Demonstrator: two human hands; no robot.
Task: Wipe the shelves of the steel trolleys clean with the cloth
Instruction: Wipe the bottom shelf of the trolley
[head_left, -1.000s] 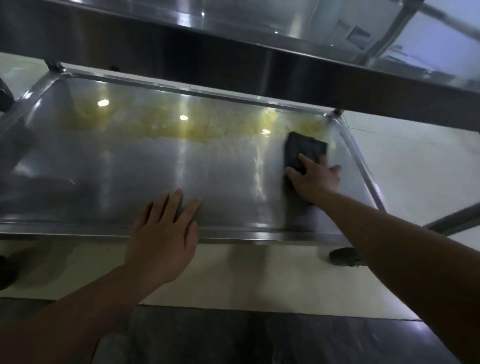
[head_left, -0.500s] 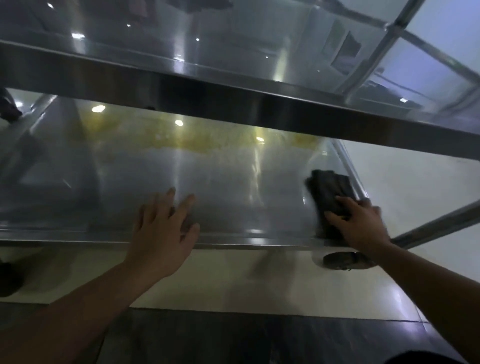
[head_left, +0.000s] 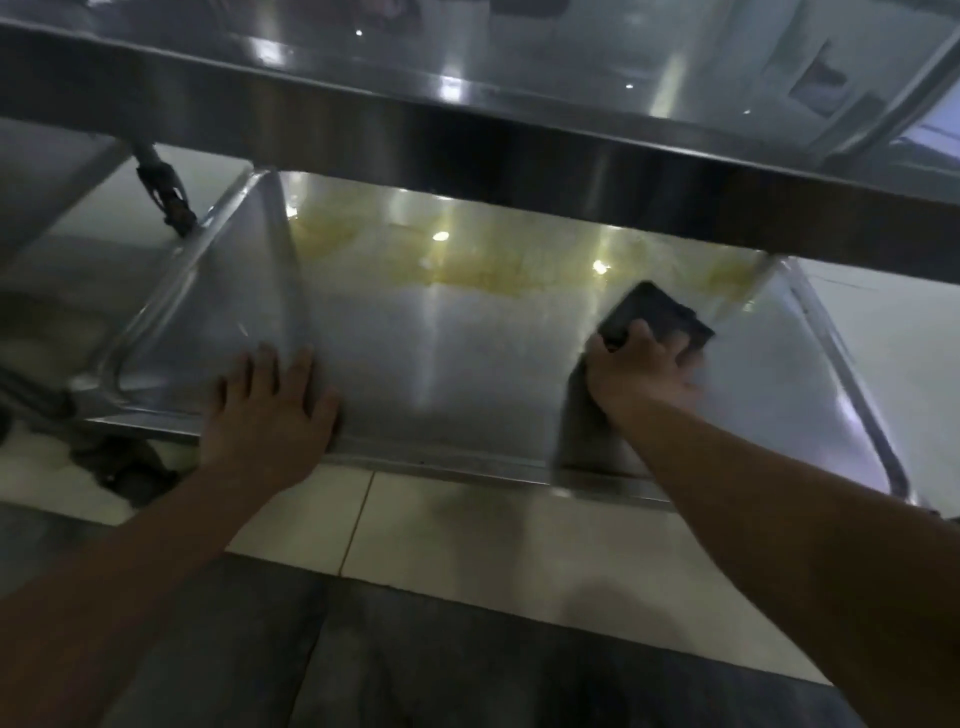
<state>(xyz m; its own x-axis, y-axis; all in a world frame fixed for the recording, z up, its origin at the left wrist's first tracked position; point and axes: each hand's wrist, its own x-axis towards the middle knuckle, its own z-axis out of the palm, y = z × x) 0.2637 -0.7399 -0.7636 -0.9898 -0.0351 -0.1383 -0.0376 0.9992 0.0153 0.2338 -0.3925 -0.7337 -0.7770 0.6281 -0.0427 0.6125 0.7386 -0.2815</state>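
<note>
The steel trolley's lower shelf (head_left: 467, 364) spreads out below me, with a yellowish stain (head_left: 483, 275) along its far side. A dark folded cloth (head_left: 657, 314) lies flat on the right part of the shelf. My right hand (head_left: 636, 371) presses on the cloth's near end, fingers curled over it. At the shelf's near edge, left of centre, my left hand (head_left: 270, 410) rests flat with fingers spread and holds nothing.
The trolley's upper shelf (head_left: 493, 140) overhangs the far half of the lower one. A second steel trolley (head_left: 47, 171) stands at the left, with a dark caster (head_left: 166, 192) between them. Pale floor tiles (head_left: 467, 525) and a dark strip (head_left: 415, 649) lie below.
My right hand has pushed the cloth away from the near right corner, farther onto the shelf toward the stain. My left hand stays on the near edge. The view has shifted right.
</note>
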